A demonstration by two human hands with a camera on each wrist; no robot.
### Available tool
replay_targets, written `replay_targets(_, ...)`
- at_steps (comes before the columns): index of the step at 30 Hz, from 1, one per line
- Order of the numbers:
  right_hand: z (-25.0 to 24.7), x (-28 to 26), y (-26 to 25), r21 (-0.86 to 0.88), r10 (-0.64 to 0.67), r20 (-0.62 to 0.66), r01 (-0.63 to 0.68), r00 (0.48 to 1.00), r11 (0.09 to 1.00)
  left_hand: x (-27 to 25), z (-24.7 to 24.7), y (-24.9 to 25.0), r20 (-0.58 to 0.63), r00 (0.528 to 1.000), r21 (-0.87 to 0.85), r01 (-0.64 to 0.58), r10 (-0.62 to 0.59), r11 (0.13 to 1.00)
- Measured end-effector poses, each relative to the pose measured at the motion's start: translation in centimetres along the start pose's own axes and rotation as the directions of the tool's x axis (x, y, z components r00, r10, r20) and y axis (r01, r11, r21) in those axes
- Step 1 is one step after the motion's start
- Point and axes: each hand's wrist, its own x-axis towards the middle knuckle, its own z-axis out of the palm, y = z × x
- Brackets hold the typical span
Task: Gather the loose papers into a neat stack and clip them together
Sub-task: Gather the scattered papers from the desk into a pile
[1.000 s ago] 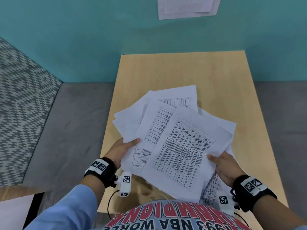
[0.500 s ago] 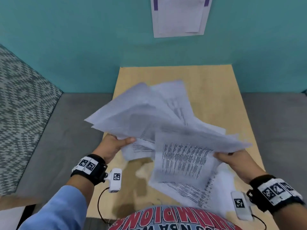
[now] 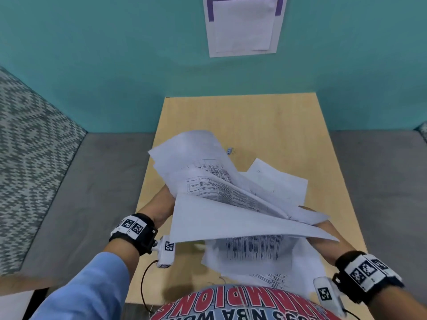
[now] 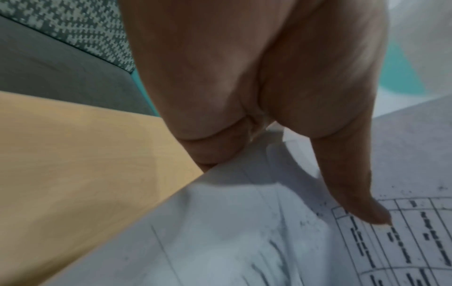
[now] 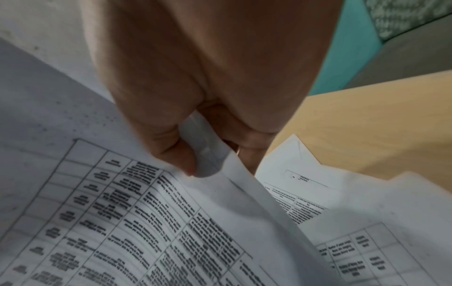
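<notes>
The papers (image 3: pixel 221 204) were held above the worktop (image 3: pixel 265 121) in a loose, fanned bunch, sheets tilted at different angles. The left hand (image 3: pixel 161 204) gripped their left edge, thumb (image 4: pixel 354 193) lying on a printed table. The right hand (image 3: pixel 323 229) pinched several sheets at the right edge between thumb (image 5: pixel 171 151) and fingers. A small binder clip (image 3: pixel 230 150) lay on the worktop just beyond the papers.

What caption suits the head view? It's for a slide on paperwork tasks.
Both hands, left hand and right hand, lift fanned papers above the table.
</notes>
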Motion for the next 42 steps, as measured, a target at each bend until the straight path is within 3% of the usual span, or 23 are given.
replay_targets(8,-1.1,-0.1,3.5,0.054,0.117,-0.003,-0.117,0.993,0.992,1.9,0.5,-2.5,0.034,0.982,-0.146,0.191,-0.188,0.971)
replay_targets(16,-0.6,-0.1,2.9,0.013,0.198,-0.009,-0.198,0.98,0.98,1.6,0.5,-4.9,0.135,0.926,-0.184,0.373,-0.353,0.909)
replay_targets(19,-0.7,0.0,2.6,-0.034,0.108,-0.023,-0.108,0.994,0.994,1.1,0.8,-5.2,-0.076,0.89,-0.26,0.418,-0.45,0.871)
replay_targets(21,-0.6,-0.2,2.4,-0.076,0.058,0.017,-0.056,0.998,0.996,-0.6,1.4,-3.2,-0.108,0.856,-0.374,0.436,-0.505,0.819)
replay_targets(27,-0.1,-0.5,1.1,0.064,0.075,0.049,-0.078,0.996,0.995,0.8,1.3,-4.7,0.044,0.908,-0.286,0.411,-0.416,0.866)
replay_targets(32,-0.3,-0.3,0.6,0.066,0.213,0.019,-0.214,0.977,0.975,0.5,1.3,-4.2,0.171,0.919,-0.16,0.382,-0.355,0.91)
replay_targets(34,-0.5,0.1,0.7,0.092,0.206,0.013,-0.206,0.979,0.974,0.9,1.2,-3.9,0.172,0.936,-0.099,0.326,-0.306,0.94)
replay_targets(38,-0.5,0.5,0.1,0.095,0.224,-0.022,-0.221,0.974,0.971,2.7,0.5,-5.0,0.102,0.96,-0.19,0.277,-0.262,0.942)
replay_targets(42,-1.0,1.1,0.8,0.083,0.253,-0.155,-0.242,0.955,0.967,3.6,1.0,-4.9,0.075,0.967,-0.212,0.255,-0.244,0.943)
